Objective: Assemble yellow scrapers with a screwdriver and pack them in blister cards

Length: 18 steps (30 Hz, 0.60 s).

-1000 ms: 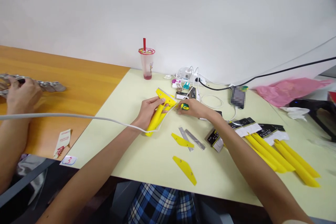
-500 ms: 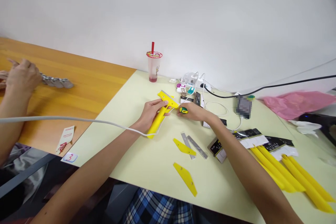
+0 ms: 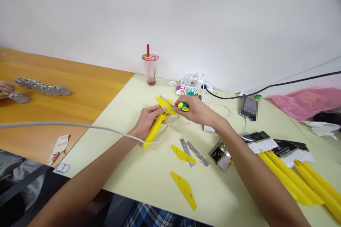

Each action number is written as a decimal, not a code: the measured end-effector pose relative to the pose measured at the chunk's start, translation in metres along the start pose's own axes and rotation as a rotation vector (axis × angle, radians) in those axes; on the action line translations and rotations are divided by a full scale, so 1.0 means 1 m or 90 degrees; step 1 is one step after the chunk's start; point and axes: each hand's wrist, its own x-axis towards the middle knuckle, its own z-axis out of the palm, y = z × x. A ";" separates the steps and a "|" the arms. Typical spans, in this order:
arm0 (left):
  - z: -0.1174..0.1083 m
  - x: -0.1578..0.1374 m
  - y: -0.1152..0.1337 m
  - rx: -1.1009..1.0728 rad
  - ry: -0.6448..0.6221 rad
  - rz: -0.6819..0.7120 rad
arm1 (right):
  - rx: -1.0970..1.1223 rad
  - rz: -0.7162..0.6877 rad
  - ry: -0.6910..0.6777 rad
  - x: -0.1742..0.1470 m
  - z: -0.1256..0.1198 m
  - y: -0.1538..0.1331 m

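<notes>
My left hand [image 3: 147, 120] is closed around a yellow scraper [image 3: 154, 130] just above the pale table, its thumb on the head. A metal blade edge shows along the scraper's head. In my right hand [image 3: 194, 108] is a short screwdriver [image 3: 183, 106] with a green and yellow handle, held close to the right end of the head. My fingers hide the screwdriver's tip. Nearer to me lie two yellow scraper plates [image 3: 183, 190] and two grey metal blades [image 3: 197, 154]. A grey-white cable [image 3: 106, 130] passes over my left wrist and beside the scraper's handle.
A drink cup [image 3: 151, 71] with a red straw stands by the wall, left of a power strip [image 3: 195, 82] with cables. Black and white packages [image 3: 259, 142] and yellow handles [image 3: 287, 177] lie right. At far left, another person's hand [image 3: 5, 88] is near grey objects [image 3: 42, 87].
My right hand has shifted slightly up along the scraper's head, and the screwdriver's handle has turned. The other person's hand has drawn back to the left. The view has shifted slightly.
</notes>
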 end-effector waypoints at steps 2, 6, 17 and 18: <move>0.001 -0.002 -0.001 0.008 -0.005 0.008 | 0.001 -0.003 0.002 0.003 0.010 0.004; 0.000 -0.002 -0.003 0.025 0.002 0.014 | 0.050 0.012 0.024 0.003 0.017 0.011; 0.002 -0.002 -0.002 0.015 0.006 0.017 | 0.096 0.041 0.056 0.007 0.025 0.017; 0.002 -0.002 -0.002 0.014 0.006 0.019 | 0.102 0.045 0.061 0.007 0.025 0.018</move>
